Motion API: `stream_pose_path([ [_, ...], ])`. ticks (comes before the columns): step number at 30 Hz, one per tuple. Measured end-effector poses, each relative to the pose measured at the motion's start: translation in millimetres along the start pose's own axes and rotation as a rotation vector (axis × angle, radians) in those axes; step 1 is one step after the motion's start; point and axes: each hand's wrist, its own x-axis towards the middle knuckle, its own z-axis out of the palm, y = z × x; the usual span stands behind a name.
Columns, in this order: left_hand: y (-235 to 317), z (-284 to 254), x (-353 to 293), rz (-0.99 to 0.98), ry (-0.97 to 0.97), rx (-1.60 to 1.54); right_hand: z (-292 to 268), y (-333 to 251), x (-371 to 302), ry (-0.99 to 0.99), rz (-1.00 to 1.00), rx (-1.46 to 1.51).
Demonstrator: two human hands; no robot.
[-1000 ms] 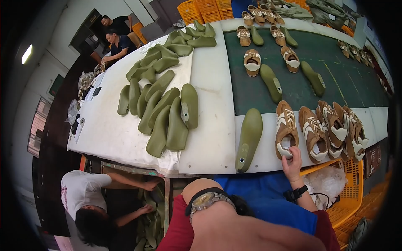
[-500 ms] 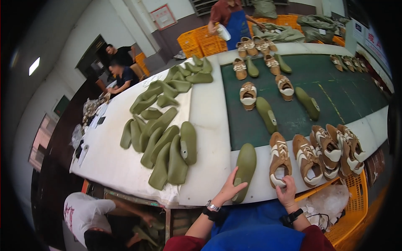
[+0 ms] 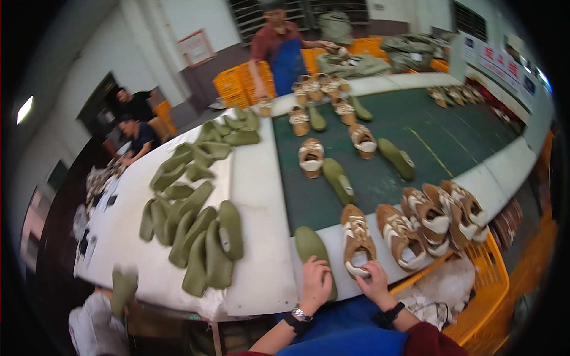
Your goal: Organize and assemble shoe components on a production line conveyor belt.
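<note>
My left hand (image 3: 317, 282) is closed over the heel end of an olive-green shoe last (image 3: 310, 242), which lies on the white table border. Its fingers curl across the top of the last. Just right of it, my right hand (image 3: 373, 283) grips the white heel of a brown-and-white sneaker (image 3: 357, 228), thumb and fingers at the opening. The sneaker rests on the table with its toe pointing away and its pale insole showing. Beside it stand another brown sneaker (image 3: 399, 232) and several more, partly stacked.
Many green lasts (image 3: 205, 249) lie piled on the left white tabletop (image 3: 255, 237). Sneakers and lasts stand in pairs on the green belt (image 3: 380, 184). An orange crate (image 3: 490, 276) is below right. A co-worker (image 3: 285, 56) stands opposite; another at lower left raises a last (image 3: 123, 291).
My view has swung right. My left hand's fingers have curled over the last; my right hand stays at the sneaker's heel. The lower-left co-worker has lifted a last; the one opposite has lowered an arm.
</note>
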Motion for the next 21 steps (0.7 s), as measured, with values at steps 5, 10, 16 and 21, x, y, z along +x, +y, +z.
stream_pose_path([
  [5, -3, -1, 2, -0.016, -0.062, -0.059, -9, -22, 14, 0.011, 0.252, 0.191],
  [10, -11, -14, 2, -0.036, -0.135, -0.09, -19, -73, 46, -0.023, 0.114, 0.289],
  [16, 25, -21, 13, -0.134, -0.019, -0.356, -16, -104, 61, -0.222, -0.294, 0.246],
  [21, -14, -3, -8, -0.122, -0.269, -0.111, -5, -102, 55, -0.328, 0.19, 0.313],
])
